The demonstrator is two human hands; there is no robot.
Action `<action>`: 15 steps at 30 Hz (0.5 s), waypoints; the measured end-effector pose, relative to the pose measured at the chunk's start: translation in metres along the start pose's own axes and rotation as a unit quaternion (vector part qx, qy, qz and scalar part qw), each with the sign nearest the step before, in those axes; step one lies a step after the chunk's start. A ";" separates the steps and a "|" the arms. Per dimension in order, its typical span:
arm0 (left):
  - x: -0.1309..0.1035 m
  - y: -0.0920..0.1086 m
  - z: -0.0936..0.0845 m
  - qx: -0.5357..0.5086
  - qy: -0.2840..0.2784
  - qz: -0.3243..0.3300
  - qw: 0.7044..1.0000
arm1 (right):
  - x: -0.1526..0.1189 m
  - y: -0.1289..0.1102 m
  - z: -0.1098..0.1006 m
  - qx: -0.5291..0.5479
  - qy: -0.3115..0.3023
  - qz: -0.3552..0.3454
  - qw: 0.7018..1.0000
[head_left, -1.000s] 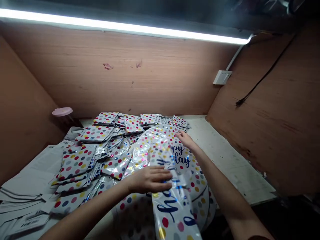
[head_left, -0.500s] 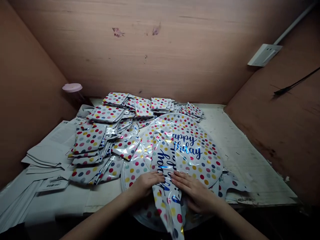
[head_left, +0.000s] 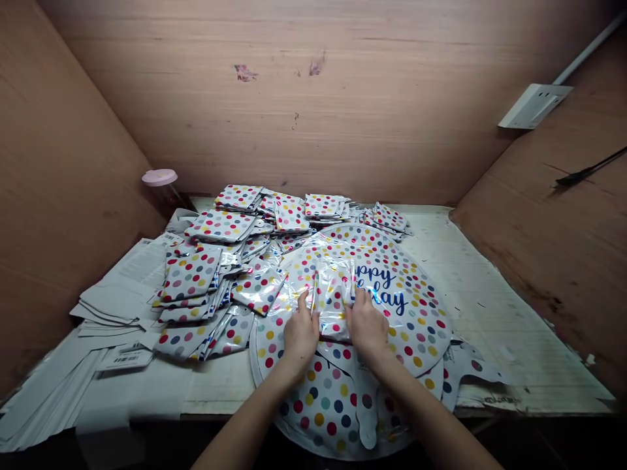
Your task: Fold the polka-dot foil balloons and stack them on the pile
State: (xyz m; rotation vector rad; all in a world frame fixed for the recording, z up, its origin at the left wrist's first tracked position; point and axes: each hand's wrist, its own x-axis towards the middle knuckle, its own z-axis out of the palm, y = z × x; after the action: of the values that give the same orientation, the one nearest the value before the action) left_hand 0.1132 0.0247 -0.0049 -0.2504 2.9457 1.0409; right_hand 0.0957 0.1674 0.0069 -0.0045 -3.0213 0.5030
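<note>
In the head view, our left hand (head_left: 300, 331) and right hand (head_left: 368, 323) pinch the opposite edges of a folded dotted foil packet (head_left: 335, 297), which lies on the flat round foil balloons (head_left: 416, 313).

Folded foil balloon (head_left: 334, 301): glossy white, multicolored dots, upright-oriented rectangle, gripped at sides by left hand (head_left: 300, 331) and right hand (head_left: 370, 328), lying on round foil balloons (head_left: 416, 320). These: flat, uninflated, overlapping, dotted; topmost bears partly covered blue script; near rims overhang table (head_left: 494, 294).
</note>
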 end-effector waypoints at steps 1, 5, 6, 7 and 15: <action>0.000 0.004 -0.001 0.024 -0.010 -0.007 1.000 | 0.002 -0.006 0.002 -0.024 0.024 -0.048 0.998; 0.004 0.014 -0.005 0.087 -0.034 -0.018 0.995 | 0.039 -0.017 0.018 -0.073 -0.018 -0.235 0.969; 0.006 0.014 -0.005 0.094 -0.041 -0.019 0.995 | 0.053 -0.015 0.022 -0.075 -0.043 -0.220 0.972; 0.007 0.014 -0.004 0.097 -0.047 -0.019 0.994 | 0.066 -0.011 0.023 -0.078 -0.058 -0.187 0.978; 0.013 0.018 -0.001 0.091 -0.044 -0.039 0.994 | 0.008 0.035 -0.012 -0.071 -0.005 -0.356 0.932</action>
State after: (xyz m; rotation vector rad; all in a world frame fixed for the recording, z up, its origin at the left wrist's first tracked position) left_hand 0.0976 0.0361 0.0059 -0.3043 2.8999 0.7489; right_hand 0.0881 0.2049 0.0077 1.0342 -2.7674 0.2056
